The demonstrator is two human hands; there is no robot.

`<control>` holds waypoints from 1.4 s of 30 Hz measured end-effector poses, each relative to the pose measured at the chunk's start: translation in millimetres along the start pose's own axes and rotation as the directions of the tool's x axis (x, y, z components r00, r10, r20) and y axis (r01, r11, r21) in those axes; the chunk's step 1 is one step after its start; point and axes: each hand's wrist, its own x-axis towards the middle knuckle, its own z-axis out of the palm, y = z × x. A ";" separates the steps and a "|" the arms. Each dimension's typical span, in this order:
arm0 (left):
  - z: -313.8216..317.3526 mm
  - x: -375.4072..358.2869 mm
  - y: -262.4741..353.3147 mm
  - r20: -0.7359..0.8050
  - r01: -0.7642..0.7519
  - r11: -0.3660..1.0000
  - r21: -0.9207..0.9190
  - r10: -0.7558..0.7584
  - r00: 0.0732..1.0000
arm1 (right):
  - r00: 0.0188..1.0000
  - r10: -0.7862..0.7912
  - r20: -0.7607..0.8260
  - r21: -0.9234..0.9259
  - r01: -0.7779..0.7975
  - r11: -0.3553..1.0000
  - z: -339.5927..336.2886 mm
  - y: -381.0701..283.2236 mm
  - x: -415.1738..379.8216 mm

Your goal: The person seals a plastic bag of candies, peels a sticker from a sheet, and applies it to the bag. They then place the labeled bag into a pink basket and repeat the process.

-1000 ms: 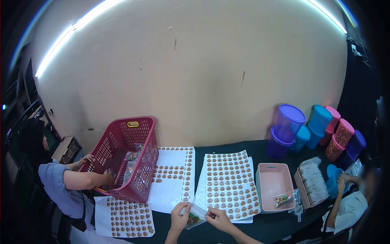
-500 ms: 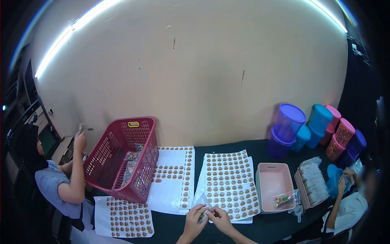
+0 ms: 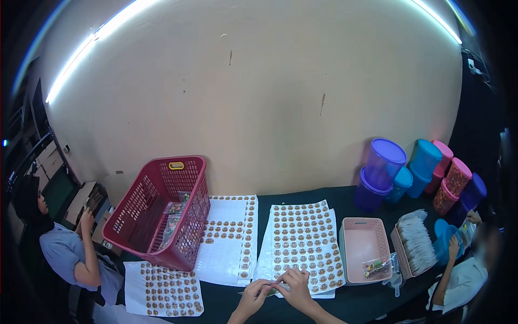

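My left hand (image 3: 252,295) and my right hand (image 3: 294,285) meet at the near edge of the table, fingers pinched together on a small clear packet (image 3: 268,290) that is mostly hidden between them. They rest over the lower edge of a white sheet of round brown stickers (image 3: 302,243). A second sticker sheet (image 3: 231,237) lies to the left of it.
A tilted red basket (image 3: 162,208) holds a few packets. A third sticker sheet (image 3: 164,289) lies below it. A pink tray (image 3: 362,245), a tray of white sachets (image 3: 416,240) and stacked coloured tubs (image 3: 415,173) stand right. One person sits at left (image 3: 67,254), another at right (image 3: 458,275).
My hands moved right and closed together over the packet, now pressed low on the sticker sheet. The person at left withdrew an arm from the basket, raised it, then lowered it.
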 end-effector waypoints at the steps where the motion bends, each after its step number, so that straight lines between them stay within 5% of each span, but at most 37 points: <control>1: 0.3 -0.3 3.4 0.008 0.021 0.999 0.036 -0.021 1.000 | 1.000 0.021 0.008 0.014 -0.021 1.000 3.6 1.5 -1.9; 8: -3.6 -0.3 -6.7 -0.169 -0.077 0.954 0.290 0.130 0.977 | 0.991 0.039 0.124 0.199 -0.064 0.978 15.5 -4.2 -6.2; 16: -16.0 1.8 -9.4 -0.331 -0.115 0.938 0.326 0.227 0.916 | 0.986 0.022 0.166 0.267 -0.067 0.961 22.5 -15.9 -1.5; 18: -15.5 -4.1 -10.4 -0.292 0.178 0.944 -0.278 -0.260 0.921 | 0.988 -0.012 0.153 0.313 -0.037 0.949 23.7 -17.7 -1.9; 29: -33.9 1.9 2.2 -0.412 0.089 0.963 -0.256 -0.192 0.891 | 0.976 -0.022 0.216 0.387 -0.065 0.920 26.8 -23.9 -3.4; 35: -38.8 -2.6 1.6 -0.261 0.269 0.892 -0.363 -0.374 0.890 | 0.958 0.047 0.282 0.584 -0.210 0.784 26.3 -11.8 -10.5; 37: -33.2 0.6 0.5 -0.342 0.037 0.994 -0.105 -0.071 0.937 | 0.965 0.073 0.252 0.612 -0.217 0.760 20.3 -7.6 -10.2; 39: -33.3 -5.0 3.5 -0.245 0.114 0.993 -0.036 -0.119 0.962 | 0.863 0.338 0.375 0.714 -0.501 0.489 8.9 -4.8 -8.3; 42: -16.9 -14.8 2.6 -0.010 0.037 0.960 0.276 -0.036 0.999 | 0.874 0.323 0.362 0.821 -0.463 0.334 1.1 2.2 -6.6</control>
